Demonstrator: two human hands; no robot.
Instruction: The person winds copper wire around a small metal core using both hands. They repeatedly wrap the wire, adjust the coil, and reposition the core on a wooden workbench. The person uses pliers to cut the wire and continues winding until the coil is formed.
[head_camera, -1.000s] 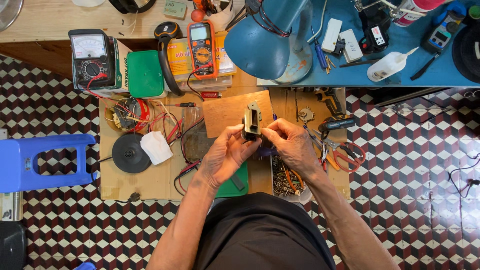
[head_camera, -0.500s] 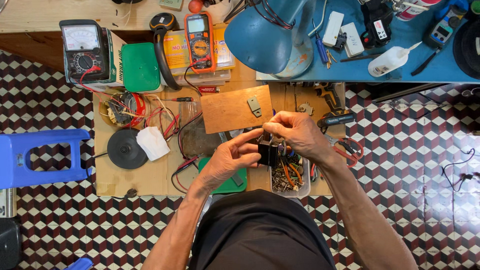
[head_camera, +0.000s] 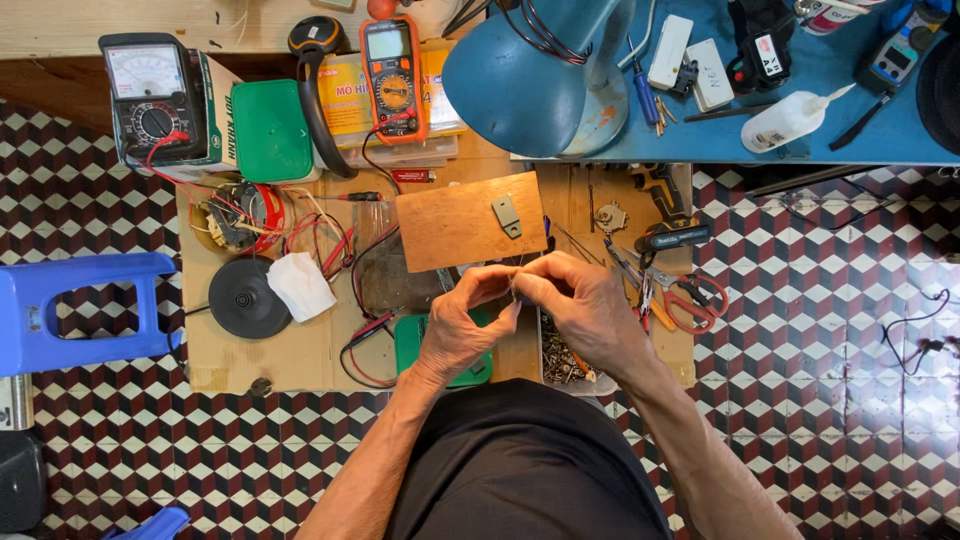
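We pinch something tiny between our left hand (head_camera: 462, 322) and right hand (head_camera: 578, 305), fingertips together just below the wooden board (head_camera: 470, 222); what it is, we cannot tell. A slip could drop it into the screw tray (head_camera: 562, 362) beneath, lost among parts.

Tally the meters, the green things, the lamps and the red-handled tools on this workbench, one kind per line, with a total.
Meters: 2, the black analog meter and the orange digital meter
Green things: 2, the green box and the green pad
Lamps: 1, the blue lamp
Red-handled tools: 1, the pliers
Total: 6
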